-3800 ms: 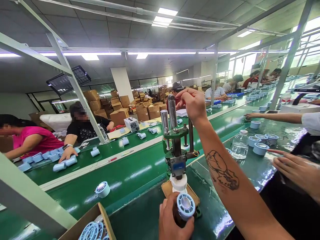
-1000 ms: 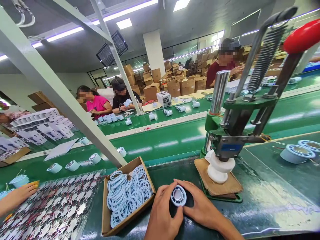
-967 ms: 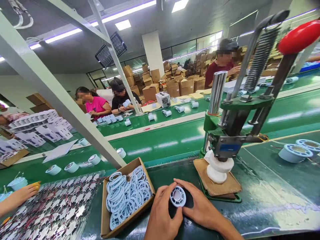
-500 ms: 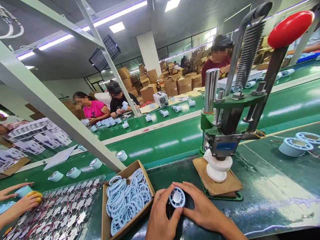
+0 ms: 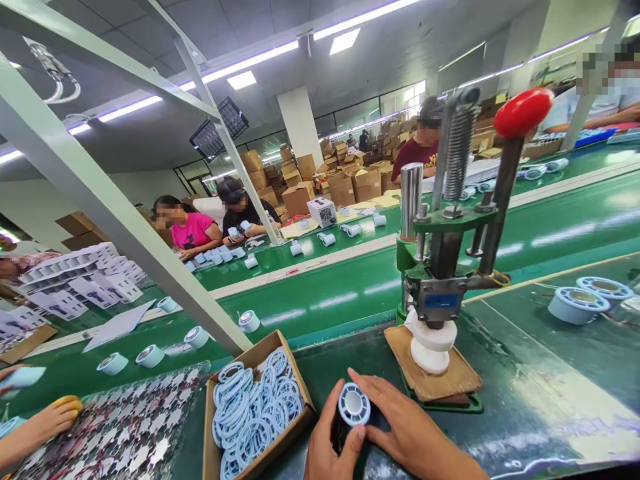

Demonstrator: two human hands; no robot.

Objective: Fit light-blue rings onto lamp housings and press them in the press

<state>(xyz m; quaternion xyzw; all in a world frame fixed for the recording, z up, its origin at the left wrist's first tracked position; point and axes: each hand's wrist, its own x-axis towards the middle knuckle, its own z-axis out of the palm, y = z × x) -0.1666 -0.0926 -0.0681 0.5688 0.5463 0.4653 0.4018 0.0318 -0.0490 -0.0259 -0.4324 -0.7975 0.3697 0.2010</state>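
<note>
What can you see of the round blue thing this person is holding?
The round part is light blue and looks like plastic. Its spoked rim, with dark gaps, surrounds a smooth, silvery-grey disc. Its face tilts up toward the camera. The left hand and right hand hold it from either side, between the cardboard box and the press. Its underside is hidden, so whether it touches the table cannot be told.

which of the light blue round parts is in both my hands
The round part between your left hand and right hand, just right of the cardboard box. The similar parts right of the press sit untouched.
</note>
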